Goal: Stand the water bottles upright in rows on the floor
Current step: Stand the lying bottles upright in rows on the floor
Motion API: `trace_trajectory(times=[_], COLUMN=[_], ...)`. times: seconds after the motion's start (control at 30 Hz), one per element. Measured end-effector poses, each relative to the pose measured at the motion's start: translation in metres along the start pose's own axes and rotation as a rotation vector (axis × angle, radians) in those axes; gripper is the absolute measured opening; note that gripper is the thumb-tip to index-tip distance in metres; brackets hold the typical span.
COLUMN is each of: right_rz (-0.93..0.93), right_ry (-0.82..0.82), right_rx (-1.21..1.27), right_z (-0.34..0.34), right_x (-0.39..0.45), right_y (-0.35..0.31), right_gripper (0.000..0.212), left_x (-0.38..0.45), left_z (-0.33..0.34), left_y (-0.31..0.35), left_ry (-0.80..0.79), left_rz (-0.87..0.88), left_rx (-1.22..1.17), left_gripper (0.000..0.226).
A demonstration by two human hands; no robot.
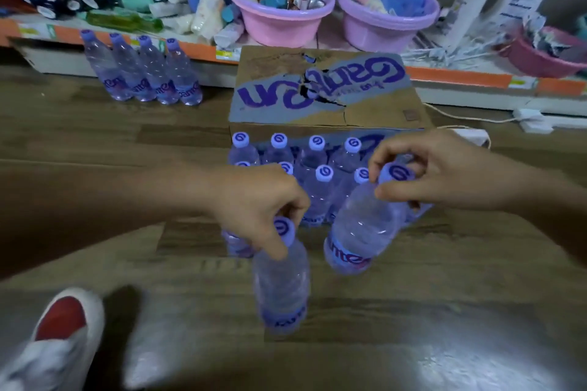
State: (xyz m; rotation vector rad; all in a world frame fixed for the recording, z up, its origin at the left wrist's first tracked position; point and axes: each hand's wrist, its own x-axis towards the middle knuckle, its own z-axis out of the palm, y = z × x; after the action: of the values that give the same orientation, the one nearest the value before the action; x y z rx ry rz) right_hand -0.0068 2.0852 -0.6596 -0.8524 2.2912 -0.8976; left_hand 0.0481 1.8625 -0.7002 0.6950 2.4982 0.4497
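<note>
Wooden floor (95,143); bottle (281,282) beneath left grip (266,209).

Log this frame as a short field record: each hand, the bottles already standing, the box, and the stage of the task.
left hand: left hand pinches the cap of the near bottle
right hand: right hand grips the cap of the tilted bottle
block by box: standing bottles, two rows visible
far group: four bottles by the shelf
box: carton, closed, top torn
stage: two bottles being placed
</note>
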Motion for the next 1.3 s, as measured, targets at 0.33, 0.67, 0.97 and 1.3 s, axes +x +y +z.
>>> trace_trajectory(times=[0.33,0.67,0.97,1.3], right_rz=[-0.046,0.068,0.03,0.047], right_ry=[0.24,0.222,0.209,0.212], right_rx=[-0.367,-0.319,-0.329,-0.249], right_z=[0.061,0.089,0.093,0.09], right_x=[0.013,0.04,0.034,0.03], right_y=[0.139,0.16,0.151,0.153], right_gripper=[0.02,0.025,0.022,0.043], left_x=[0.11,0.126,0.121,0.118], left_z=[0.049,0.08,0.083,0.082], left_y=[-0.009,-0.028,-0.033,-0.03], left_ry=[0.127,0.231,0.248,0.146], left_rz=[-0.104,-0.113,-0.097,-0.137], left_rx=[0.225,0.254,0.22,0.159], left_gripper=[0.018,0.02,0.023,0.04])
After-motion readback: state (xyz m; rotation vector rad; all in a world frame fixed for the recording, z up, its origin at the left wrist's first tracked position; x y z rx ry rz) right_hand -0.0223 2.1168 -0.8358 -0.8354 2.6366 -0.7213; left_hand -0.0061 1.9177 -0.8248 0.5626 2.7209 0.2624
